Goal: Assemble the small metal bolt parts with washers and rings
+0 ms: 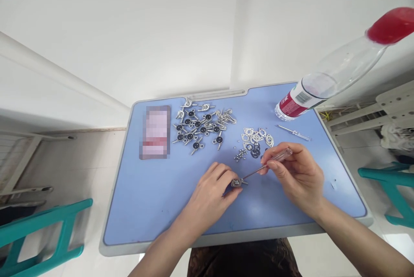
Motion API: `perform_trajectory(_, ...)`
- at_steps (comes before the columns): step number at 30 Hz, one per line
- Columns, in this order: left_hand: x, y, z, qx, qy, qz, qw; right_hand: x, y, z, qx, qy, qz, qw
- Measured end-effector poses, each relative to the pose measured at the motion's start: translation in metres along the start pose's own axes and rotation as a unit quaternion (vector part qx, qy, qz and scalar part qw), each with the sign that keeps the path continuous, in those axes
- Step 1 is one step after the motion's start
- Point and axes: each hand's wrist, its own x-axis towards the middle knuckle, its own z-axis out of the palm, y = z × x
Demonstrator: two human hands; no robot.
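My left hand [215, 186] pinches a small metal fitting [237, 183] just above the front part of the blue table. Between the thumb and fingers of my right hand [296, 173] is a screwdriver [280, 156] with a clear handle. Its thin shaft slants down to the left, and the tip meets the fitting at its right side. Beyond my hands lie a heap of tiny screws [240, 155], several black rubber rings [255, 151] and flat metal plates [257, 135]. Similar fittings with black round discs [198, 124] are spread farther back on the left.
The blue table [142, 208] has a pixelated flat rectangle [157, 132] at its left. A second screwdriver [293, 132] lies at the right, near a tall plastic bottle [336, 70] with a red cap. Green stools [64, 234] flank the table; a white wall [129, 31] rises behind.
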Motion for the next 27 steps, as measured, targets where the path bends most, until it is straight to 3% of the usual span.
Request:
perform_trajectory(7,-0.0010,-0.0001,-0.0013,0.020,-0.013,0.001,1.000,0.0000,0.0001,-0.0007,-0.004,0.009,-0.001,1.000)
perform_trajectory(16,-0.0013,0.0001,0.0045,0.065,0.012,0.063,0.996,-0.0018,-0.0017,-0.0019,-0.005,-0.004,-0.001,1.000)
perform_trajectory(27,0.0005,0.0011,0.0037,0.056,0.010,0.051,0.997,-0.0028,-0.0020,-0.0009,-0.023,-0.003,0.008,1.000)
